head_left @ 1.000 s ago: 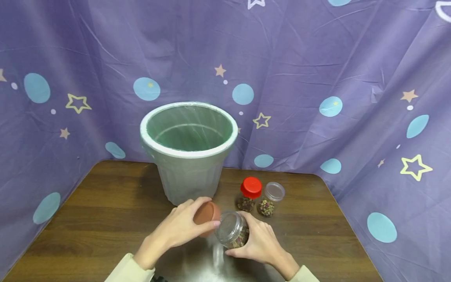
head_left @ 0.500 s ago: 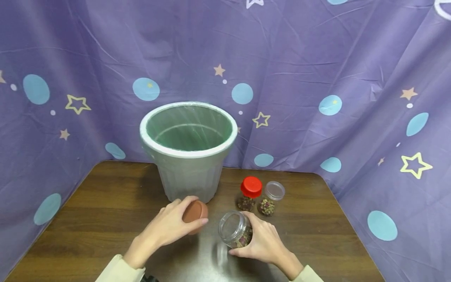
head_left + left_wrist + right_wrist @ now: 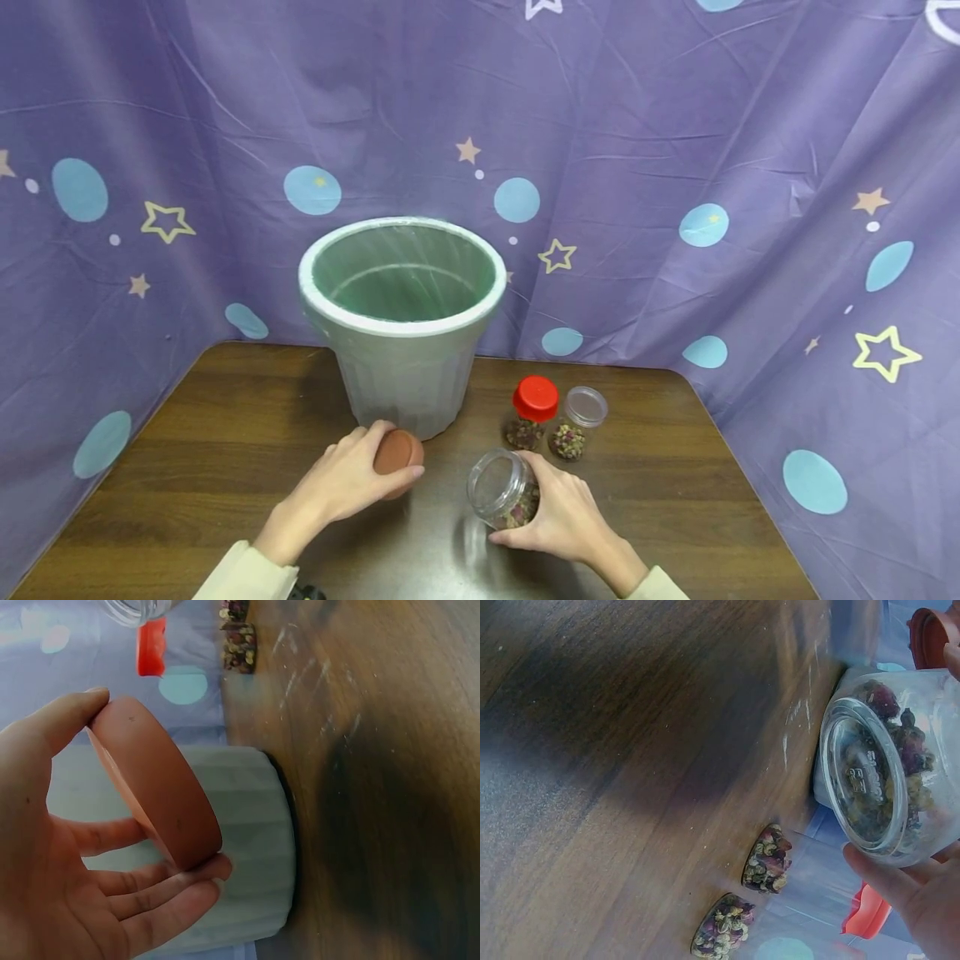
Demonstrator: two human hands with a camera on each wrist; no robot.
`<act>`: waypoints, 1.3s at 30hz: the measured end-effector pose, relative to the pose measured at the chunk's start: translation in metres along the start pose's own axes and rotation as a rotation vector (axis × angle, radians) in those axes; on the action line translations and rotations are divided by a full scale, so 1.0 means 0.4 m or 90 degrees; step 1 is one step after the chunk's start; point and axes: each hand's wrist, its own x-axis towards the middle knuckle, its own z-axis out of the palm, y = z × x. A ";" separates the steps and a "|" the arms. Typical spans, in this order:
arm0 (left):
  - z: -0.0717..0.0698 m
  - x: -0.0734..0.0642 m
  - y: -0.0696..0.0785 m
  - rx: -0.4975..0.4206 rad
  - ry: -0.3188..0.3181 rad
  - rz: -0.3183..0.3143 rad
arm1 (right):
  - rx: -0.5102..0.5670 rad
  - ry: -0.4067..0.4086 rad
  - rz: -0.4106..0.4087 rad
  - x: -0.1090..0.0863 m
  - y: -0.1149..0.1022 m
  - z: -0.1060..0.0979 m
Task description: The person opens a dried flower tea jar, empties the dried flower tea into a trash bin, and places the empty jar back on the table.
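Observation:
My left hand grips a reddish-brown screw lid by its edge, in front of the big tub. In the left wrist view the thumb and fingertips pinch the lid across its rim, tilted. Right of it, my right hand holds a clear jar from its right side, thumb near me. The jar's mouth is uncovered and leans toward the left hand. Dried flower buds lie inside it, seen past its clear base in the right wrist view. A gap separates lid and jar.
A large pale green tub stands at the back, left of centre. Behind the right hand are a red-capped jar and a clear-capped jar, both with dried flowers. A purple curtain backs the wooden table.
The left hand has drawn the brown lid away to the left from the jar's mouth. The right hand and jar have shifted only slightly to the right.

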 end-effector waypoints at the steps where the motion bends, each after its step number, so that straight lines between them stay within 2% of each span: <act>1: 0.001 0.000 -0.003 0.002 0.000 -0.002 | 0.000 0.001 0.000 -0.001 0.001 0.000; 18: 0.020 0.006 -0.052 0.046 -0.022 -0.048 | 0.006 0.002 0.013 -0.012 0.004 -0.003; 25: 0.042 0.014 -0.089 0.098 -0.034 -0.067 | 0.003 -0.008 0.012 -0.013 0.005 0.000; 39: 0.068 0.022 -0.121 0.137 -0.028 -0.073 | -0.004 -0.016 0.014 -0.012 0.010 0.006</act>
